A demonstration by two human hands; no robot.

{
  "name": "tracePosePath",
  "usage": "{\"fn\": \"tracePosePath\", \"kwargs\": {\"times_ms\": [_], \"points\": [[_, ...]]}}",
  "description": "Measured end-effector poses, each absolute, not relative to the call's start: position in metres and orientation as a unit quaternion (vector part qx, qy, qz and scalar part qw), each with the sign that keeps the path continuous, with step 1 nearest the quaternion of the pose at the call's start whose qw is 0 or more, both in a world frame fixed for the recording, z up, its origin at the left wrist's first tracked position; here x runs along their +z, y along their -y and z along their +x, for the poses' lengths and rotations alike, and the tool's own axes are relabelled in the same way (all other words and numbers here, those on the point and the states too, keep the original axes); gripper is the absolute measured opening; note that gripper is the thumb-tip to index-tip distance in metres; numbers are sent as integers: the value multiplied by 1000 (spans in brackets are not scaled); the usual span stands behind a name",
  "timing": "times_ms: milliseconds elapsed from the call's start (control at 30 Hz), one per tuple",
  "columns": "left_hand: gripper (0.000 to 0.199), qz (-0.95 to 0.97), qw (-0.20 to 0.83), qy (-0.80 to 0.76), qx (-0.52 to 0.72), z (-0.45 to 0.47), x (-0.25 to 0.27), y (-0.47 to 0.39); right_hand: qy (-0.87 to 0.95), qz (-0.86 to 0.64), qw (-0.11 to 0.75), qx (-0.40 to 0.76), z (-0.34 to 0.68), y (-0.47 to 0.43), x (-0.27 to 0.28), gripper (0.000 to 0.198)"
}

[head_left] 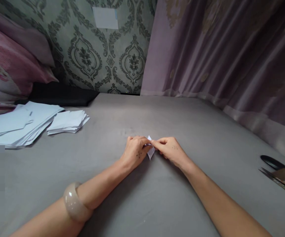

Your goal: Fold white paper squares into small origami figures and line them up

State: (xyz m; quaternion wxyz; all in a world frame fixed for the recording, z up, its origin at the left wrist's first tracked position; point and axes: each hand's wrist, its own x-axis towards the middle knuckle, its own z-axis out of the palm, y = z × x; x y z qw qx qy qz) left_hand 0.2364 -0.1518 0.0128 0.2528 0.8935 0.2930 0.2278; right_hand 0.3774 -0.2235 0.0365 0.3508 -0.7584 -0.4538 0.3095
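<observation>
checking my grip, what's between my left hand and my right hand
In the head view, a small white paper is between the left hand and the right hand, held by both.

L forearm w/ glossy bangle

The folded paper is white; the tabletop plain grey; the wallpaper grey-green with dark damask medallions; the curtain dusky purple; the bangle milky beige.

The folded piece is matt paper, the bangle smooth and glossy, the curtain cloth.
</observation>
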Motion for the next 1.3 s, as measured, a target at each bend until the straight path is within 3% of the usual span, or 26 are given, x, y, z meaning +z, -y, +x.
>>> {"fn": "tracePosePath", "kwargs": {"times_ms": [200, 600, 1300], "points": [[14, 890, 266, -292, 228, 236, 17, 152, 396, -734, 378, 403, 379, 225, 39, 20], [15, 886, 286, -297, 212, 237, 22, 153, 342, -674, 406, 514, 383, 226, 41, 24], [15, 879, 297, -313, 205, 239, 23, 153, 339, -705, 387, 488, 383, 223, 40, 15]]}}
